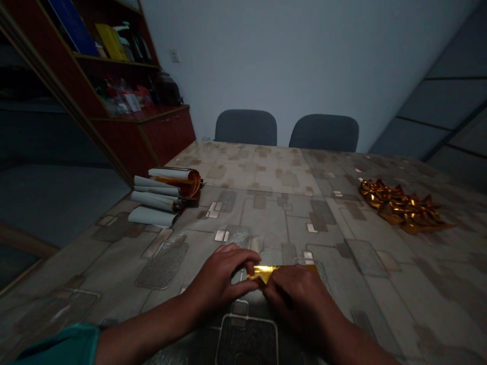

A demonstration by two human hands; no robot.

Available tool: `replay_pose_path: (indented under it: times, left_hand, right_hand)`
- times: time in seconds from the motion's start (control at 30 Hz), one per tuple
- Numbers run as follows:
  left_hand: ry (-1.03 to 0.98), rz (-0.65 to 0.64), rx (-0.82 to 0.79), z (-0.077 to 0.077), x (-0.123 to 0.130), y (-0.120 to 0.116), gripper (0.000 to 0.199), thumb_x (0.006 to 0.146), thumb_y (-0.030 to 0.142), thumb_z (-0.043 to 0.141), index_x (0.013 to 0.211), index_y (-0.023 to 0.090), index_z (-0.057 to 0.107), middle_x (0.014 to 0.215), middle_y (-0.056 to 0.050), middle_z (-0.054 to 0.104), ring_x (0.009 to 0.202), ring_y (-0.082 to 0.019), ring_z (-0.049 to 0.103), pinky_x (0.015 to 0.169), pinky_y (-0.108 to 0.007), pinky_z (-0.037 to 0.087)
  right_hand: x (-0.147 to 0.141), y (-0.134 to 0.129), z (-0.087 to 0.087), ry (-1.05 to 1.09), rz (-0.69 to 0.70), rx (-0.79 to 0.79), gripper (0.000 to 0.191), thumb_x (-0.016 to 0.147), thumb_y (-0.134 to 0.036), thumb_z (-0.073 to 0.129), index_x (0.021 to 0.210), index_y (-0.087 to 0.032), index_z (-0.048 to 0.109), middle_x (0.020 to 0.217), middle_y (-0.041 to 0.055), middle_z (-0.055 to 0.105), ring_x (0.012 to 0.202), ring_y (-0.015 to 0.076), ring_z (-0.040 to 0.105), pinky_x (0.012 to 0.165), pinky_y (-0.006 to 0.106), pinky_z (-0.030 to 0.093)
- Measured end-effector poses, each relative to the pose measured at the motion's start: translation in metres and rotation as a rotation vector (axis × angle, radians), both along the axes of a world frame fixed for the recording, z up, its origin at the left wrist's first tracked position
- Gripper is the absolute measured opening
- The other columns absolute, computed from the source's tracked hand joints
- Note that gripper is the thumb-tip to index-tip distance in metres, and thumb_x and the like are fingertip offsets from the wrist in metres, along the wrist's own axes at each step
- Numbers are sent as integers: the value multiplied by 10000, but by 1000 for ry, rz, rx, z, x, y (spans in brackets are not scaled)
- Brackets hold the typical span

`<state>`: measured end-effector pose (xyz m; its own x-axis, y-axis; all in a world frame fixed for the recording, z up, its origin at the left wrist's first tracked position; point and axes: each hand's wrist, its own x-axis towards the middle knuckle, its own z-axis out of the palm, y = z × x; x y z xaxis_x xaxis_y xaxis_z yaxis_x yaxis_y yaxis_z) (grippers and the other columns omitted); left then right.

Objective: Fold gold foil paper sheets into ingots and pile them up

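Observation:
A narrow piece of shiny gold foil paper [265, 271] lies low over the table between my two hands. My left hand [228, 271] pinches its left end between thumb and fingers. My right hand [299, 291] is closed over its middle and right part, hiding much of it; a strip of gold shows beyond the knuckles. To the right on the table sits a cluster of folded gold foil pieces [405, 207] with pointed ends. At the left is a stack of curled sheets [158, 197], pale outside and gold-orange inside.
A patterned cloth covers the table [262, 172]. Two grey chairs [246, 126] stand at its far edge, against the wall. A red-brown cabinet [167, 129] with things on its shelves rises at the left.

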<state>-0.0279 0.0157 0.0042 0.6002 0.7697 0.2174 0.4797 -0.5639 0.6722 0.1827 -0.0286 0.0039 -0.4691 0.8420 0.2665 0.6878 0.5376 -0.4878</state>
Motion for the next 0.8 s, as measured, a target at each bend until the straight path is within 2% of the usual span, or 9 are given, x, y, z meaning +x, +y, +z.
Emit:
replay_pose_path:
  times: [0.07,0.17,0.37,0.5,0.67,0.8]
  left_hand:
    - [-11,-8,-21,0,-3,2,356,808,211,777,1123,238,613,897,25,712,891,-216,614,821,-347,406]
    - [-4,-37,-22,1,-6,5,427,770,203,800,1151,240,611,945,19,729,934,-233,614,851,-368,398]
    - [0,-11,-35,0,-3,7,266,885,174,665,1138,237,613,903,32,750,915,-215,624,847,-363,384]
    - [26,3,-10,-2,1,8,278,900,195,650,1173,237,618,924,17,745,913,-222,621,839,-370,389]
    - [89,-22,23,0,2,10,314,924,217,618,1236,233,595,954,-4,735,926,-231,620,847,-387,397]
    - [135,-4,28,4,5,8,312,926,234,617,1236,223,588,965,-17,729,939,-239,623,866,-404,404]
  right_hand:
    - [0,0,-1,8,-12,0,221,882,-156,436,687,-204,529,622,2,623,558,143,575,575,285,346]
    - [2,0,-4,21,-59,-3,191,867,-163,435,701,-208,519,604,2,605,528,140,551,540,280,328]
    - [2,-2,0,9,-101,23,167,825,-151,438,680,-215,492,565,-5,559,498,136,492,508,271,294]
    - [0,-2,7,26,-92,-2,220,860,-201,465,644,-206,501,575,-5,572,522,136,504,534,268,299]
    - [1,4,6,18,-219,-108,284,884,-279,534,612,-196,542,535,-15,577,472,123,502,516,261,262]
    - [3,7,2,-44,-261,-53,270,857,-237,566,592,-195,540,538,-7,588,490,141,515,527,270,259]
